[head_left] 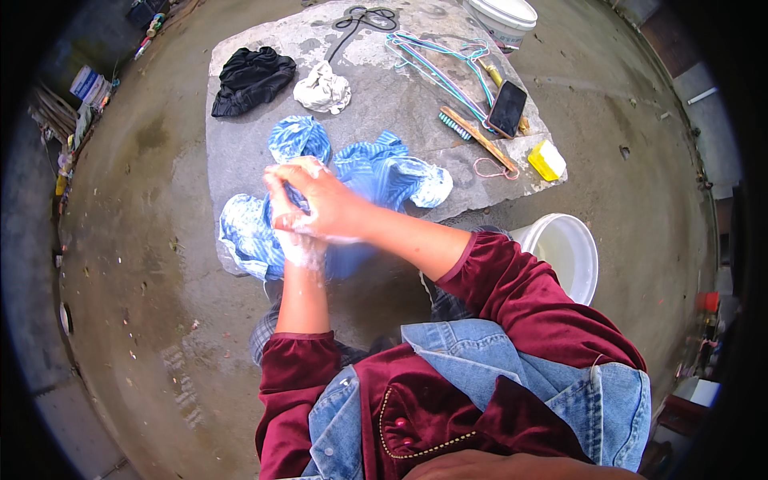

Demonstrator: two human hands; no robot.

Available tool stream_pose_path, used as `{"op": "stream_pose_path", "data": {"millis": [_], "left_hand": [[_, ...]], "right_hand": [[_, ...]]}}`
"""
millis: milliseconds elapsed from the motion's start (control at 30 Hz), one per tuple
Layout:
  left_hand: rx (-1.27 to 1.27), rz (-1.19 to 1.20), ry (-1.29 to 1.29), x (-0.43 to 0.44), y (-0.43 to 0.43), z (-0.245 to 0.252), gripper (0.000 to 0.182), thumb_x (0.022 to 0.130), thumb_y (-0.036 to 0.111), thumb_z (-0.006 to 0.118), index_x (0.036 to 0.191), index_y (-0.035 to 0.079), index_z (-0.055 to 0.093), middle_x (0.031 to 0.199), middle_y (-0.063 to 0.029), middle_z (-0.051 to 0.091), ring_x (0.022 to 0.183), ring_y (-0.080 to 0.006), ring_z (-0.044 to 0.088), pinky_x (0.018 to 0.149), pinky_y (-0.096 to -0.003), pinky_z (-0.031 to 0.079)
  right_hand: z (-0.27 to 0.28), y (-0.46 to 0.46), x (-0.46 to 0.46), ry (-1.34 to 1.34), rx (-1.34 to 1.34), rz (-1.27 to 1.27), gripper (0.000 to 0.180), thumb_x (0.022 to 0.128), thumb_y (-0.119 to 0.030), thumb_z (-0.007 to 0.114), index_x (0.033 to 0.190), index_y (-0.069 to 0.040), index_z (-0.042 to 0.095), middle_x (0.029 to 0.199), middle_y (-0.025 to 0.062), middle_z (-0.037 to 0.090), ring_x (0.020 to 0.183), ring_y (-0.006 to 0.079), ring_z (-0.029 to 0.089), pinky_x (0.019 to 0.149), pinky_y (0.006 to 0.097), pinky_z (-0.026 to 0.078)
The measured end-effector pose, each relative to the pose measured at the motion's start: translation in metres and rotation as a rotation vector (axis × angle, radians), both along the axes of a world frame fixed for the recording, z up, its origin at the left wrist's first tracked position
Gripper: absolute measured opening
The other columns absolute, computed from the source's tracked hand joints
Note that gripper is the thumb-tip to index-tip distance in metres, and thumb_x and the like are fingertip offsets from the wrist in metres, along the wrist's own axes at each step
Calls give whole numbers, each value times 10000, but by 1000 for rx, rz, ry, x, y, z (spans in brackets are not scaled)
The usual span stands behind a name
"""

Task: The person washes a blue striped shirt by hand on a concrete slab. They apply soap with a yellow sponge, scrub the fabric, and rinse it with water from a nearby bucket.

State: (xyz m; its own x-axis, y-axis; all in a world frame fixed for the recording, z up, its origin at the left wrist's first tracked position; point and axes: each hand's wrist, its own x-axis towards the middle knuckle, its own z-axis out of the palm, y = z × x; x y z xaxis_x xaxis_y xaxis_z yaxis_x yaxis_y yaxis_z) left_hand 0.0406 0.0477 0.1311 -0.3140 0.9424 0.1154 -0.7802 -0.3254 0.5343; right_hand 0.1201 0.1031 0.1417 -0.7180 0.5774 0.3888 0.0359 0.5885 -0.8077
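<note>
Both hands are together over a soapy blue-and-white striped garment (375,162) on a stone slab (390,99). My right hand (321,198) grips a fold of the cloth, with foam on its fingers. Mostly hidden beneath it, my left hand (300,240) is in the cloth too, with suds over its wrist. Other bunched parts of the blue cloth spread to the left (246,228), above (300,138) and to the right of the hands. Cloth below the hands is blurred.
On the slab are black cloth (255,81), white cloth (324,88), a black cord (366,19), hangers (441,75), a wooden scrubbing brush (480,138), a smartphone (507,109) and yellow-wrapped soap (546,161). A white bucket (591,258) stands by my right arm, another bucket (504,21) behind the slab.
</note>
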Motion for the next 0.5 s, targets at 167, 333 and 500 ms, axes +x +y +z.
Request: {"op": "stream_pose_path", "data": {"millis": [167,333,500], "left_hand": [[3,274,81,-8,-10,16,652,851,629,445,1270,134,385,1160,-97,489,1093,-244,462,973,-393,383],[5,272,31,-2,-8,43,692,851,611,469,1326,126,337,1262,-109,452,1189,-256,412,998,-395,359],[-136,-30,81,10,-22,32,446,948,486,375,1155,97,442,1005,-110,593,827,-195,614,662,-279,511]], "right_hand": [[4,1,3,55,30,169,743,682,-437,755,1279,-113,456,1310,231,392,1261,425,305,1040,483,283],[12,40,5,208,138,52,209,746,-226,701,830,-61,604,817,120,598,842,314,570,764,385,460],[44,70,14,745,-344,-362,168,777,-54,665,724,-35,506,783,99,570,733,182,563,701,291,451]]}}
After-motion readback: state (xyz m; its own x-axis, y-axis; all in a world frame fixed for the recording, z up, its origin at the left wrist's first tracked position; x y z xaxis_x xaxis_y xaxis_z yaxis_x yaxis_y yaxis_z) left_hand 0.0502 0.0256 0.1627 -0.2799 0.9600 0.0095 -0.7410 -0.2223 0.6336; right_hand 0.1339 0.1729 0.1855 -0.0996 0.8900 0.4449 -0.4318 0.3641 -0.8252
